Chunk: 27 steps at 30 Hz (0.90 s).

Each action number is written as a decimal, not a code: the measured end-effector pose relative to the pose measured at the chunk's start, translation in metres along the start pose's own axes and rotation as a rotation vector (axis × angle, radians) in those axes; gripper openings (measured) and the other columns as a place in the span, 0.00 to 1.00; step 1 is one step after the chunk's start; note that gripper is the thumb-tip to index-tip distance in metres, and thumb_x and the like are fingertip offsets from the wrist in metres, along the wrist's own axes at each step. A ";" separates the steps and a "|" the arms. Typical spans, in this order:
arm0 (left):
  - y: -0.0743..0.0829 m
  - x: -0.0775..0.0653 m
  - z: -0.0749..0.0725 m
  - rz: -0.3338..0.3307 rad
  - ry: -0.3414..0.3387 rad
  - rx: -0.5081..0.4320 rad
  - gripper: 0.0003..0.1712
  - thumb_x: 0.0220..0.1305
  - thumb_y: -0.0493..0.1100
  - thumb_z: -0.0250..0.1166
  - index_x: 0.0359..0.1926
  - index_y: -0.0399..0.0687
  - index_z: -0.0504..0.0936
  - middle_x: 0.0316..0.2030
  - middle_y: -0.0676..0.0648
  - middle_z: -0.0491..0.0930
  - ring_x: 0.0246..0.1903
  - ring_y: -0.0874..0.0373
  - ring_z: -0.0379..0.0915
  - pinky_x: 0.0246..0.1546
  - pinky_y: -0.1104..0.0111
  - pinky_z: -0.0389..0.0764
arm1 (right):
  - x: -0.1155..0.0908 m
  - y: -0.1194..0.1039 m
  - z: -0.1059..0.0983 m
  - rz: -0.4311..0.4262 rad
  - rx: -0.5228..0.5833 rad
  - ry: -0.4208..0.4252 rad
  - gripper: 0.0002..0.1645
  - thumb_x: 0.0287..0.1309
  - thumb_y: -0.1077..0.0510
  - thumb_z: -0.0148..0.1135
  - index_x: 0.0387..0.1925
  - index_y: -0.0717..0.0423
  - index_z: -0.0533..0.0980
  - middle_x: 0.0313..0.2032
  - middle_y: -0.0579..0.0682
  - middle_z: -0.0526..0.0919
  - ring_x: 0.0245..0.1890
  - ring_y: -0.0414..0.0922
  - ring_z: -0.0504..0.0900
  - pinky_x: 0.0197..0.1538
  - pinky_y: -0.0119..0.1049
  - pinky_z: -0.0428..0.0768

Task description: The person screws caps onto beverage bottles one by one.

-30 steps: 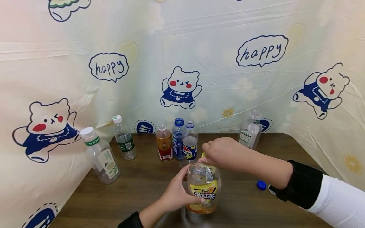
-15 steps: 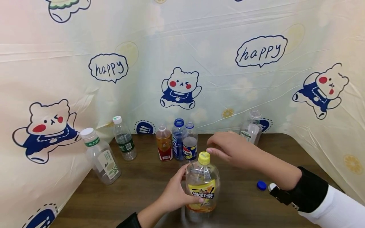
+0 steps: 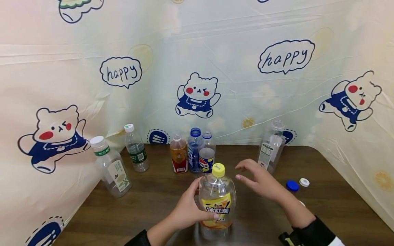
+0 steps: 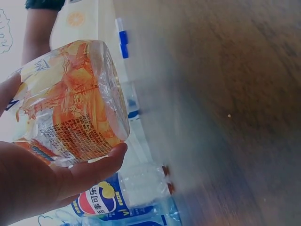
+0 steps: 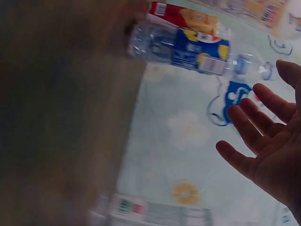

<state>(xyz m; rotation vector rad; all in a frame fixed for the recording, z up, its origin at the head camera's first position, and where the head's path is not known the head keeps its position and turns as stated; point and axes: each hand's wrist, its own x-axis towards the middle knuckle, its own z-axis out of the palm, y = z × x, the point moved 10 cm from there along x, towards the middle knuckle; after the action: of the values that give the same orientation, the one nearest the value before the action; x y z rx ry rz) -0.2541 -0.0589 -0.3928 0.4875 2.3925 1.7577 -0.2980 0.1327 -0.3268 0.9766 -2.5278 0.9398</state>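
A clear bottle with a yellow iced-tea label stands upright near the front, its yellow cap on the neck. My left hand grips it from the left, thumb across the label. The left wrist view has the fingers curled round the bottle's lower part. To the right of the cap, my right hand hangs apart from the bottle with loosely spread fingers and holds nothing. In the right wrist view the right hand shows its bare palm.
Behind stand a red-labelled tea bottle, a blue bottle and a Pepsi bottle, the last two capless. Two white-capped bottles are at left, including a large one; a capless one is back right. A blue cap and white cap lie at right.
My right hand has let go of the yellow cap and moved right and down, away from the bottle. The left hand keeps its grip, and the bottle has hardly moved.
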 end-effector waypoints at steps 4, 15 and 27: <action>-0.001 -0.001 -0.001 0.012 0.008 -0.006 0.54 0.42 0.48 0.82 0.68 0.59 0.62 0.56 0.51 0.74 0.55 0.50 0.69 0.56 0.43 0.70 | -0.014 0.018 0.019 0.065 0.073 0.029 0.13 0.61 0.56 0.67 0.47 0.50 0.77 0.47 0.44 0.78 0.47 0.47 0.78 0.48 0.44 0.80; -0.004 -0.006 -0.007 0.018 0.031 -0.021 0.54 0.42 0.48 0.82 0.69 0.55 0.61 0.58 0.50 0.73 0.58 0.48 0.68 0.59 0.39 0.64 | -0.034 0.036 0.046 0.116 0.161 0.052 0.17 0.56 0.55 0.71 0.47 0.52 0.77 0.45 0.44 0.77 0.45 0.52 0.80 0.48 0.50 0.80; -0.024 -0.020 -0.065 -0.001 0.249 -0.030 0.58 0.35 0.41 0.84 0.69 0.51 0.62 0.55 0.44 0.76 0.54 0.49 0.73 0.59 0.47 0.69 | -0.039 0.035 0.043 0.123 0.181 0.042 0.17 0.57 0.55 0.70 0.48 0.51 0.77 0.47 0.45 0.77 0.45 0.52 0.79 0.49 0.45 0.80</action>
<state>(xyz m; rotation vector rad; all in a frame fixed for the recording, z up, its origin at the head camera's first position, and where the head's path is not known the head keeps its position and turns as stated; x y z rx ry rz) -0.2591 -0.1305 -0.3969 0.2776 2.5196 1.9552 -0.2940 0.1429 -0.3936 0.8469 -2.5258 1.2298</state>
